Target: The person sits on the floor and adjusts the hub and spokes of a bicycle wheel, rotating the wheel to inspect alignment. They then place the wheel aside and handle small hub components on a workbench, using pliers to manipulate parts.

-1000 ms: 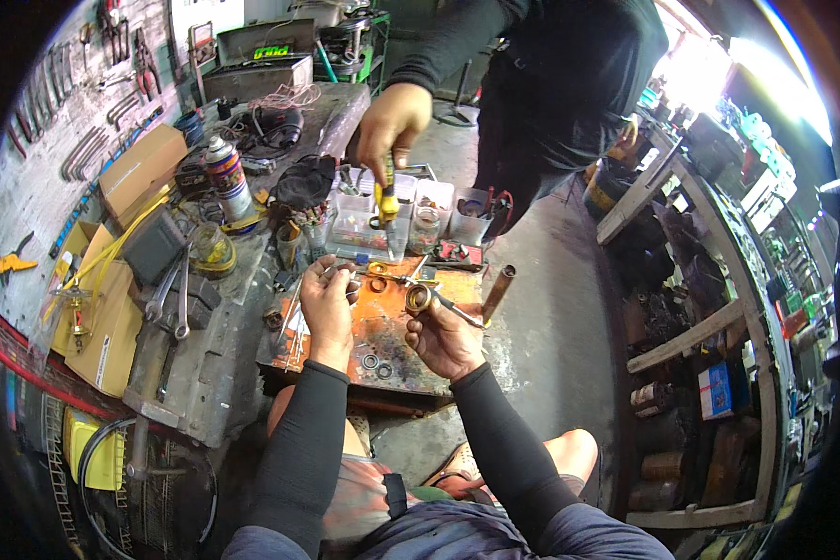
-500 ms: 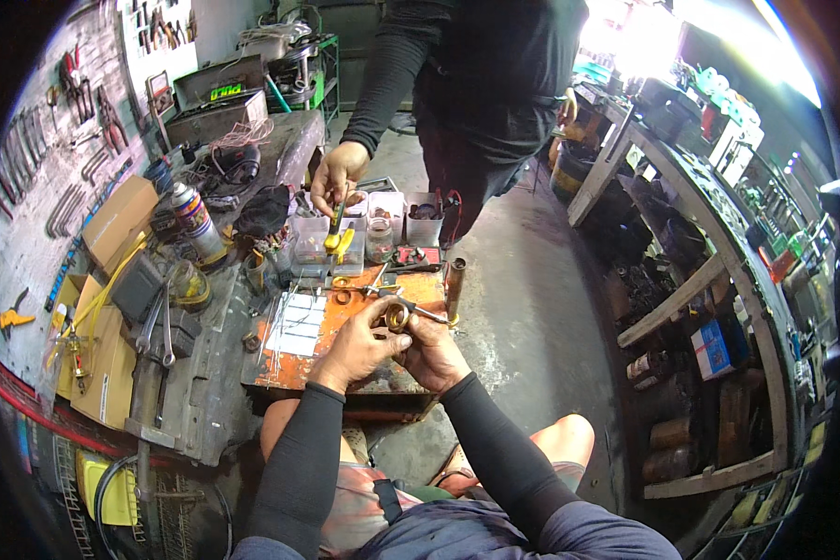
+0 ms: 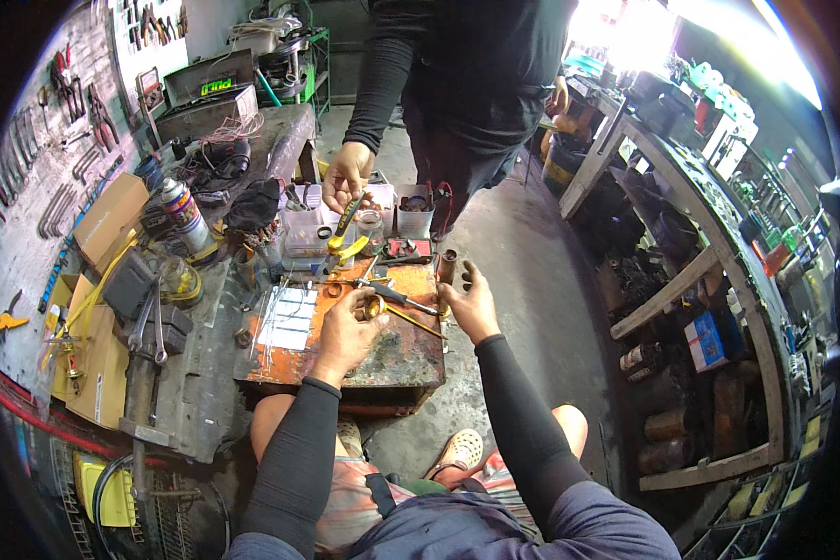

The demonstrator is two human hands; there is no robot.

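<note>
My left hand [image 3: 347, 334] is closed on a brass-coloured ring [image 3: 374, 306], pinched between thumb and fingers above the orange worktop. My right hand [image 3: 474, 306] has come apart from it, fingers spread and nothing held, beside an upright brown metal tube [image 3: 448, 268] at the worktop's right edge. Whether it touches the tube is hard to tell. Between my hands lie a dark-handled tool [image 3: 389, 291] and a thin brass-coloured rod [image 3: 413, 322]. Across from me, another person's hand [image 3: 348, 175] holds a black-and-yellow tool [image 3: 348, 245] that looks like pliers, yellow ends toward me.
A white sheet [image 3: 287, 317] with thin wires lies on the scuffed orange worktop [image 3: 325, 369]. Beyond it are plastic bins [image 3: 413, 222] and a glass jar [image 3: 370, 224]. To the left, a cluttered bench holds a spray can [image 3: 185, 217]; a wooden-framed bench [image 3: 667, 327] runs along the right.
My right hand has let go of the ring and moved right, opening beside the tube. The ring stays in my left hand. The other person's yellow tool has swung toward me.
</note>
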